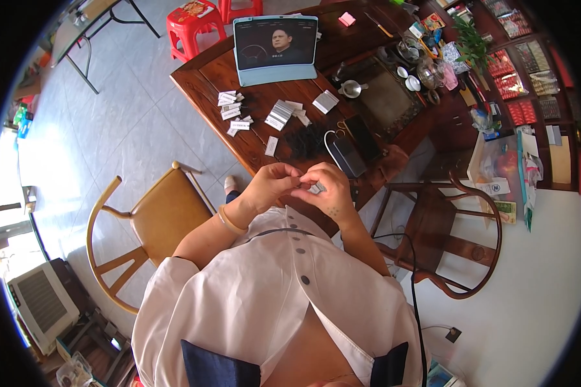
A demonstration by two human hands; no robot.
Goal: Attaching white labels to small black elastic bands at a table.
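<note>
A small pale piece [316, 188] pinched by the right hand [332, 192] could drop if loosened; the left hand [269, 188] has a hold I cannot tell.

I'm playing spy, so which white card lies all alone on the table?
The single card nearest the left hand; the other cards there lie clustered farther away.

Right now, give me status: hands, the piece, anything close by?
Left hand and right hand together, fingertips close. Pale piece at right hand, mostly hidden. Black strands, dark box just beyond.
</note>
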